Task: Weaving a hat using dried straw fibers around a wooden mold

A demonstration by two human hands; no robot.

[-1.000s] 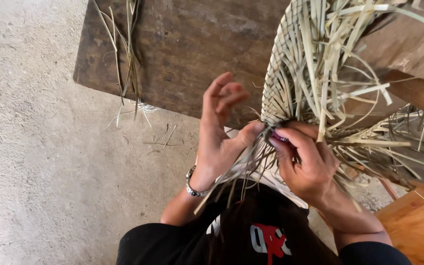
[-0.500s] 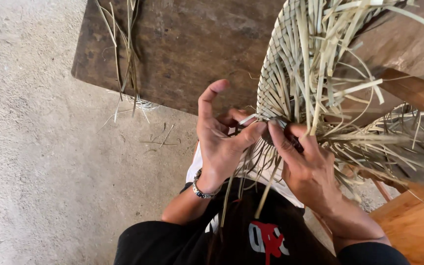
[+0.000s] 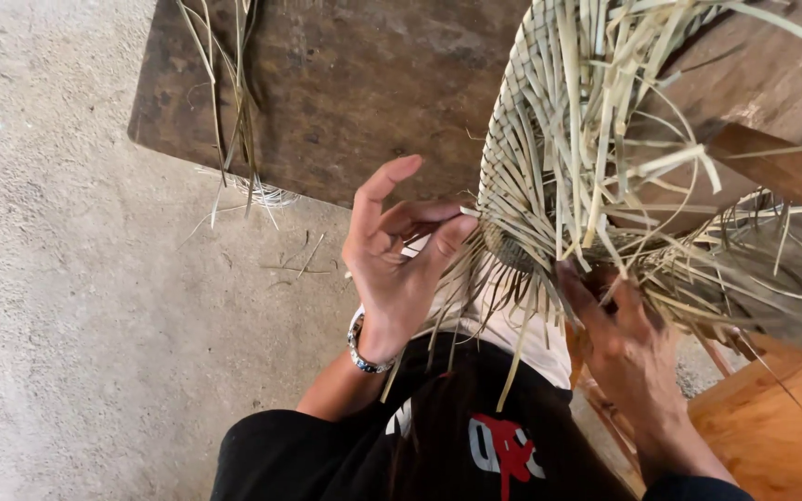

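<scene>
left hand (image 3: 399, 269): pinches one pale strip at woven basket (image 3: 549, 176) edge | right hand (image 3: 626, 343): fingers spread among loose strips below rim, grip unclear | basket: above lap, long axis upright, loose ends pointing down

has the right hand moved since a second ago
Yes. The right hand has dropped away from the woven straw piece, toward the person's lap. Before, it was pinching strands beside the left hand, closer to the dark wooden board.

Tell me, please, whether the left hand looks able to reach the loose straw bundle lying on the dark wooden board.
Probably yes: the left hand pinches only one strand, and bare board lies between it and the straw bundle.
</scene>
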